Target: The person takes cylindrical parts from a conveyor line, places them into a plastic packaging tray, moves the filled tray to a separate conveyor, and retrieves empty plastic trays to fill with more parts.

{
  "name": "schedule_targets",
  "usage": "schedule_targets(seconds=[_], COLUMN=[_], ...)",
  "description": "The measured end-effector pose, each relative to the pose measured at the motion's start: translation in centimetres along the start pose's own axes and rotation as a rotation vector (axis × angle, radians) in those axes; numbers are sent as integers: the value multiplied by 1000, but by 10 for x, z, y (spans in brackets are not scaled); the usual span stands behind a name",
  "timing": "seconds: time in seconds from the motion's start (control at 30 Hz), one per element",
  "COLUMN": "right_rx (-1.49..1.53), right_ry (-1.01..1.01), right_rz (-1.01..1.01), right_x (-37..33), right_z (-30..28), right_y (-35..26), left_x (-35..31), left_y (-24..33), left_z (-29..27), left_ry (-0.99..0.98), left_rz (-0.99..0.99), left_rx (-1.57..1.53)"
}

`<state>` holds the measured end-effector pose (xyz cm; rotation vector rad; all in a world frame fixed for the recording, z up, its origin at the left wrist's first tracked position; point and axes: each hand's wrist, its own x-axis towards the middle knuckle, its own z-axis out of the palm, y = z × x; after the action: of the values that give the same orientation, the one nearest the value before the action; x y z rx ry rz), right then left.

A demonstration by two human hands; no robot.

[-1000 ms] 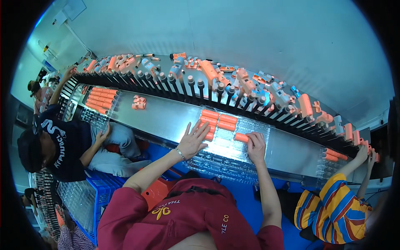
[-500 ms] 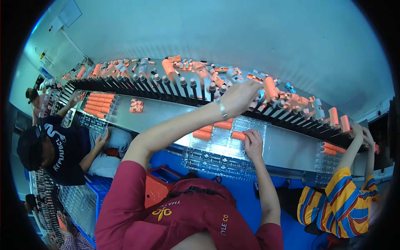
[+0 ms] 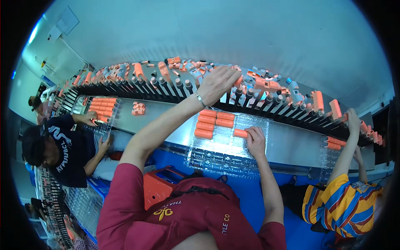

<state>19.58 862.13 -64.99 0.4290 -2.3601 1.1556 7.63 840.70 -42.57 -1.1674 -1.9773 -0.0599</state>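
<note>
My left hand (image 3: 219, 84), with a metal band at its wrist, reaches up over the row of black posts (image 3: 187, 86). Its fingers are closed at the top of a post, around a small orange plastic casing (image 3: 238, 81) that the hand partly hides. Lower down, my right hand (image 3: 256, 141) pinches one end of an orange half-round casing (image 3: 240, 133) over the clear plastic tray (image 3: 227, 146). To the left in that tray lie two columns of similar orange casings (image 3: 205, 126).
Beyond the posts, loose orange and grey-blue parts (image 3: 266, 84) cover the bench. A person in a dark shirt (image 3: 68, 143) works at another tray on the left; one in a striped shirt (image 3: 337, 204) reaches to the posts on the right. A red stool (image 3: 156, 191) stands below.
My left hand has moved left and slightly up, from beside a large orange casing. The posts and their casings have shifted left. My right hand stays nearly in place with its casing.
</note>
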Motion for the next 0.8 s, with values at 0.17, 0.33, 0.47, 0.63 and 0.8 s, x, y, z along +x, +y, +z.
schedule_targets(seconds=[0.17, 0.33, 0.47, 0.63, 0.8], right_rx=[-4, 13, 11, 10, 0], right_ry=[-14, -11, -1, -2, -3], right_rz=[8, -6, -15, -5, 1], right_x=[-9, -12, -18, -29, -35], right_z=[-30, -59, -85, -120, -152], right_y=[24, 50, 71, 95, 113], left_x=[-42, -143, -157, -126, -96], left_y=[67, 156, 186, 214, 242], left_z=[-23, -11, 14, 33, 51], left_ry=[-87, -492, -684, -906, -928], left_rz=[-263, -362, -443, -398, -365], left_rx=[-195, -347, -330, -248, -223])
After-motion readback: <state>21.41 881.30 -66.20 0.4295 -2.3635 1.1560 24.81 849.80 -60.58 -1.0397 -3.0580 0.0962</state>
